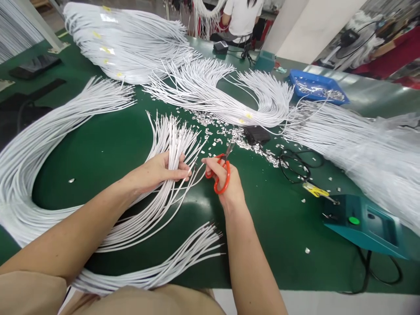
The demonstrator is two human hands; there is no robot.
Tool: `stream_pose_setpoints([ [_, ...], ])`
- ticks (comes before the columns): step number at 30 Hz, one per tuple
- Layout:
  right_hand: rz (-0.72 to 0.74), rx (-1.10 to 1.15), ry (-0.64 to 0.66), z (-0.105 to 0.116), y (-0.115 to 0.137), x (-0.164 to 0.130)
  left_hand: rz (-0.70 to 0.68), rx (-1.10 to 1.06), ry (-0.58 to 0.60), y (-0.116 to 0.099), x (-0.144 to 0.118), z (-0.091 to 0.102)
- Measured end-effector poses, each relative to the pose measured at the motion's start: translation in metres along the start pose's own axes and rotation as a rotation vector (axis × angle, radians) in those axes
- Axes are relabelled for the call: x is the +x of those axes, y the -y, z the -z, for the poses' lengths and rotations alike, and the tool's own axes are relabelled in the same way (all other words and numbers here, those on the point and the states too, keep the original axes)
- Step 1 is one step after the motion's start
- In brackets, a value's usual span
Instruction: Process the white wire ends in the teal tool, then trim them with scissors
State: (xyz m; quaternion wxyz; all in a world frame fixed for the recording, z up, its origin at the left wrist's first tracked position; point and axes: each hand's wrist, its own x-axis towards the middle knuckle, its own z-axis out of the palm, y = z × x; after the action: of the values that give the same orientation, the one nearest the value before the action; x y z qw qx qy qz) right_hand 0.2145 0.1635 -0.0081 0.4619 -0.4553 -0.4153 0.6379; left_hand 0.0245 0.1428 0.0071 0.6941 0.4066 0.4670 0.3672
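My left hand [164,170] is closed around a bundle of white wires [175,153], whose stripped ends fan out above the fingers. Red-handled scissors [222,183] hang on my right hand [231,188], with fingers through the loops and the blades pointing away from me. Between the two hands a few single wires stray from the bundle, close to my right fingertips; whether those fingers touch one is hard to tell. The bundle curves back to the left under my left forearm. A smaller group of white wire ends [200,243] lies nearer my body.
Silvery scraps [243,141] litter the green table [262,197] around a black block [257,134]. More wire bundles [131,43] lie at the back. A blue tray [318,85] and a teal device [364,223] with cables stand right. Another person [243,19] sits beyond.
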Motion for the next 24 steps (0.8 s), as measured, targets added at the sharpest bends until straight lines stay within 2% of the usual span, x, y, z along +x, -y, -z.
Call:
stream_pose_setpoints([
  [4, -0.068, 0.104, 0.158, -0.006, -0.005, 0.0, 0.02, 0.035, 0.067, 0.001, -0.001, -0.004],
  [6, -0.075, 0.103, 0.193, -0.011, -0.005, -0.003, 0.024, 0.032, 0.089, 0.001, -0.001, -0.006],
  [9, -0.038, 0.073, 0.172, -0.018, -0.003, -0.007, 0.017, 0.006, 0.095, 0.003, 0.0, -0.007],
  [11, 0.008, 0.011, 0.134, -0.022, -0.003, -0.008, -0.014, 0.0, 0.052, 0.005, 0.001, -0.006],
  [14, 0.075, -0.209, 0.058, -0.021, -0.004, -0.008, -0.097, 0.112, -0.089, 0.008, 0.002, -0.004],
  [18, 0.133, -0.712, 0.0, -0.01, -0.006, -0.006, -0.152, 0.317, -0.285, 0.006, 0.002, -0.003],
  [21, 0.106, -1.012, 0.033, -0.006, -0.006, -0.007, -0.164, 0.372, -0.345, 0.004, 0.002, -0.004],
  [24, 0.114, -1.155, 0.055, -0.01, -0.006, -0.008, -0.179, 0.448, -0.336, 0.003, 0.002, -0.005],
])
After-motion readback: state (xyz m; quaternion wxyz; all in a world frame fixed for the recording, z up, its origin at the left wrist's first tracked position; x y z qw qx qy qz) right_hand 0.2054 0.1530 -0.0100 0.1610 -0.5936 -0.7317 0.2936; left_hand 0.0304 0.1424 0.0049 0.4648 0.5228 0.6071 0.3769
